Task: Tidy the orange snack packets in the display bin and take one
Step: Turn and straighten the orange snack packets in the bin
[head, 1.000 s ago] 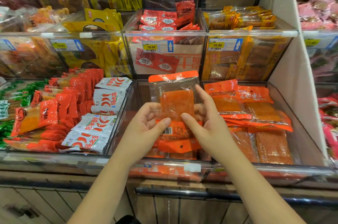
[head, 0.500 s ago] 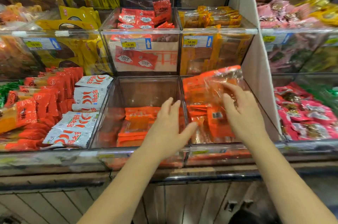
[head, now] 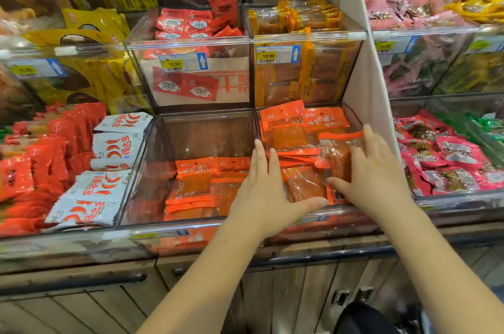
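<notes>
Two clear display bins stand side by side in the front row. The middle bin has orange snack packets lying flat at its front. The right bin holds a looser pile of orange packets. My left hand lies flat over the divider between the two bins, fingers straight, with the thumb reaching onto the right pile. My right hand rests with spread fingers on a packet at the right side of that pile.
White chili packets and red packets fill the bin on the left. A white partition walls the right bin off from pink packets. Upper bins hold red packets and carry 10.90 price tags. A wooden cabinet stands below.
A second ago both hands held one orange packet upright over the middle bin. My right hand carried it to the right bin, where it now lies under my palm. My left hand followed rightward.
</notes>
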